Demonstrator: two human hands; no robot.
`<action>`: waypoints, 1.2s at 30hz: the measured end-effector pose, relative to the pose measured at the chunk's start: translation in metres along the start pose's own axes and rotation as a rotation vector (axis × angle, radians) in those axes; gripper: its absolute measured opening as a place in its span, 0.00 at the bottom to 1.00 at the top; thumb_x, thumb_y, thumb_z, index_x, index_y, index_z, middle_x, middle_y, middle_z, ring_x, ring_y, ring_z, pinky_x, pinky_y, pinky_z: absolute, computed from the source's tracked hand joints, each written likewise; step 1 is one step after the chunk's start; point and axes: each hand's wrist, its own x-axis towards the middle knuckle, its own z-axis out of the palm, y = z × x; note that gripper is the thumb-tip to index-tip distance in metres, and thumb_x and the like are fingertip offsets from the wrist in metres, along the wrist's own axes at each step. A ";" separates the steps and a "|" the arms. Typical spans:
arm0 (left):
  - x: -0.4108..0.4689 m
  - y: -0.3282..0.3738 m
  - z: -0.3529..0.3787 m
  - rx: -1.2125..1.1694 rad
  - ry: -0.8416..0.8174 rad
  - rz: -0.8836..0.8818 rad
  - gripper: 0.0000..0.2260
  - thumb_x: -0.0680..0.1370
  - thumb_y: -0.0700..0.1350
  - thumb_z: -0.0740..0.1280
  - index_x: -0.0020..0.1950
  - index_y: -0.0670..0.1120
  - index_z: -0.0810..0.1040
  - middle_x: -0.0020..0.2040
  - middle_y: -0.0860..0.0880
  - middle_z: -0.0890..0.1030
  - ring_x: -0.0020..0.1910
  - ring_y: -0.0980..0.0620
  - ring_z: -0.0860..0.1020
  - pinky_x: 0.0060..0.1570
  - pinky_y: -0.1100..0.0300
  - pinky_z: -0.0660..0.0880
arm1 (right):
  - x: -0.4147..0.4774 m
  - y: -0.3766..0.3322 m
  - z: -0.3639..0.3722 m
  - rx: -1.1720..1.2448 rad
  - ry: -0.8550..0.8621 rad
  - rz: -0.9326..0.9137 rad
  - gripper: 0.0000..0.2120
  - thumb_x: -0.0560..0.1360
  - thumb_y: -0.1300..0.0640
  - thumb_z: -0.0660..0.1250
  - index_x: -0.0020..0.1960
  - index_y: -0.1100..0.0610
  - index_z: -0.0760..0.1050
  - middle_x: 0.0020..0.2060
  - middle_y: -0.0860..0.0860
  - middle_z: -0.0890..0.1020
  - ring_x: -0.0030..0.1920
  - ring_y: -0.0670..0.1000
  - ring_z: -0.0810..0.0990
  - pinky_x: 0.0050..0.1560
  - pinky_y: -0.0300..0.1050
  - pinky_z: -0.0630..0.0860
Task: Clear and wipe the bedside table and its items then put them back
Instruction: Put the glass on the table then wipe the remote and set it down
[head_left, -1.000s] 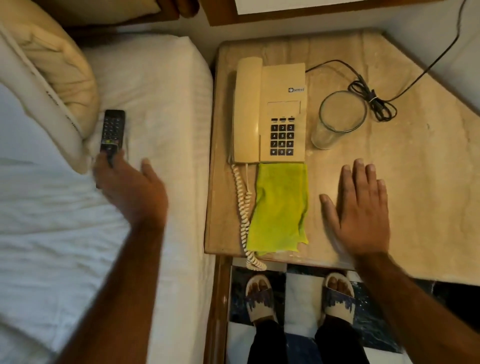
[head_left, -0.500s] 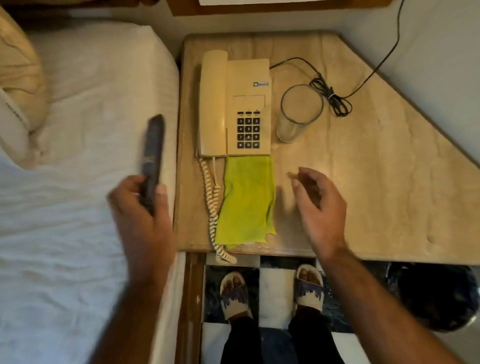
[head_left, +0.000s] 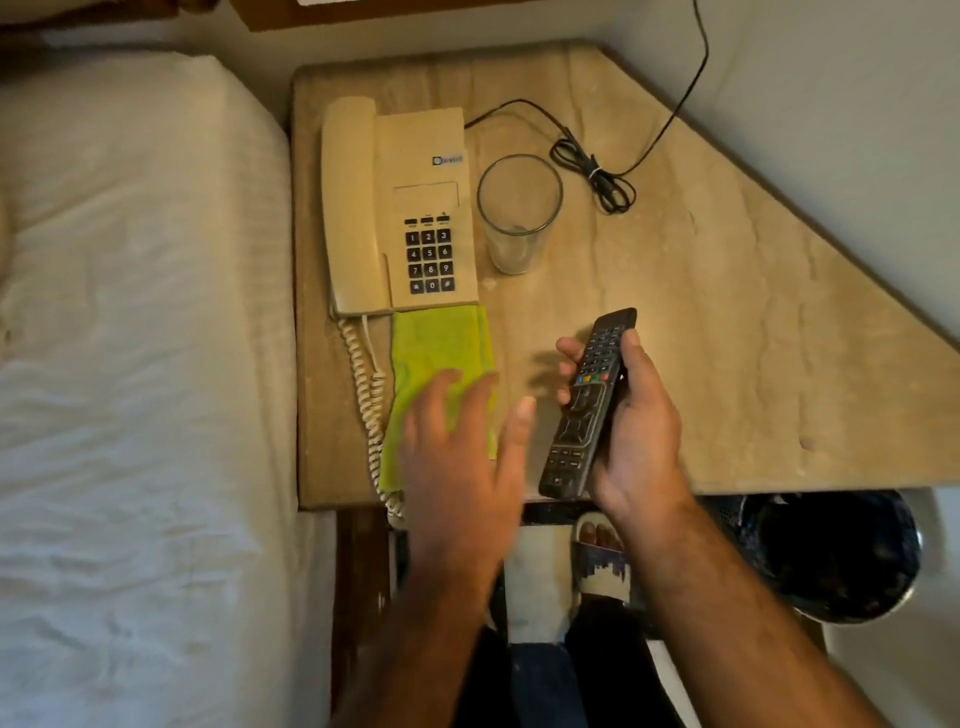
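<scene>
From the head camera, looking down over the bedside table (head_left: 675, 312): the right hand (head_left: 636, 431) grips the remote (head_left: 587, 405) around its lower half, buttons facing up and the top end angled away over the marble, a grip that leaves the keypad face exposed, I'd guess so it can be wiped. The left hand (head_left: 462, 457) is spread flat with nothing in it, fingers over the near end of the green cloth (head_left: 436, 353) (blurred, so whether it touches the fabric I cannot tell); it looks about to gather the cloth. That cloth lies just in front of the telephone (head_left: 400, 213), its far edge meeting the phone's base, with the coiled cord (head_left: 371, 410) running down its left side and over the table's front edge. The empty glass (head_left: 519, 213) stands upright just right of the phone, and a bundled black cable (head_left: 592, 166) sits behind it. Phone and glass appear already back in place, so the remote seems the item still to be cleaned and set down. The bed (head_left: 130, 338) lies to the left
</scene>
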 end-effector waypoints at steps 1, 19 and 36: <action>0.011 -0.012 0.001 0.132 -0.012 -0.059 0.28 0.82 0.68 0.54 0.78 0.55 0.70 0.79 0.46 0.67 0.76 0.43 0.66 0.73 0.40 0.69 | 0.002 -0.004 -0.003 0.018 0.009 0.016 0.26 0.86 0.44 0.61 0.73 0.64 0.75 0.52 0.58 0.87 0.38 0.49 0.80 0.34 0.39 0.79; -0.004 0.060 0.005 -0.432 -0.271 -0.008 0.21 0.82 0.61 0.57 0.63 0.50 0.80 0.62 0.57 0.73 0.62 0.56 0.76 0.64 0.54 0.75 | -0.027 -0.002 -0.006 -0.123 0.025 0.097 0.16 0.85 0.49 0.63 0.56 0.61 0.82 0.47 0.60 0.83 0.46 0.56 0.84 0.52 0.50 0.81; 0.024 0.058 0.014 -0.539 -0.232 -0.052 0.11 0.83 0.52 0.64 0.59 0.49 0.82 0.60 0.51 0.76 0.61 0.51 0.78 0.64 0.53 0.76 | -0.032 -0.001 0.004 -0.250 0.075 -0.037 0.18 0.87 0.51 0.60 0.55 0.64 0.82 0.47 0.59 0.85 0.50 0.58 0.83 0.52 0.49 0.81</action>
